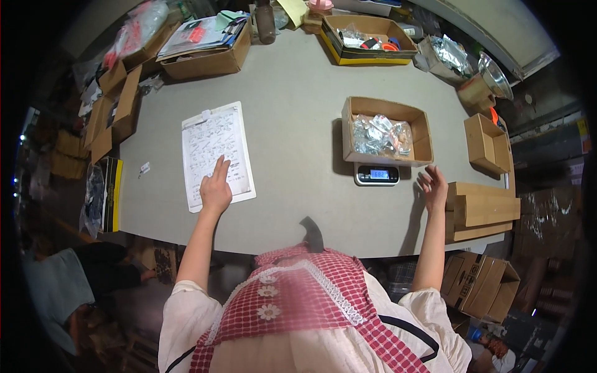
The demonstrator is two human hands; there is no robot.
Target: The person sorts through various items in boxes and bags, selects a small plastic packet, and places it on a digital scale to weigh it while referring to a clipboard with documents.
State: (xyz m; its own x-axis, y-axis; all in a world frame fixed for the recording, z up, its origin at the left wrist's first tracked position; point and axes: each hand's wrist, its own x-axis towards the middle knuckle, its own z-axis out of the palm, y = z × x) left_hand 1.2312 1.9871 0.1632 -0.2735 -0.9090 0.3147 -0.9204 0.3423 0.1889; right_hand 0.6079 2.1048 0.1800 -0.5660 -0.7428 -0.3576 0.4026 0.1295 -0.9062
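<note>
My left hand rests on a white clipboard that holds a sheet of handwritten paper. Its index and middle fingers are stretched out over the lower part of the sheet; nothing is in them. To the right, my right hand is raised beside a digital scale with a lit display. Its fingers are loosely bent and apart, holding nothing. On the scale sits an open cardboard box with clear plastic bags of small metallic parts. My right fingertips are near its front right corner; I cannot tell whether they touch.
Paper-filled boxes, a bottle and a shallow box of bagged items line the grey table's far side. Small cartons stand at the right edge. A dark curved object lies at the front edge. At lower left another person is visible.
</note>
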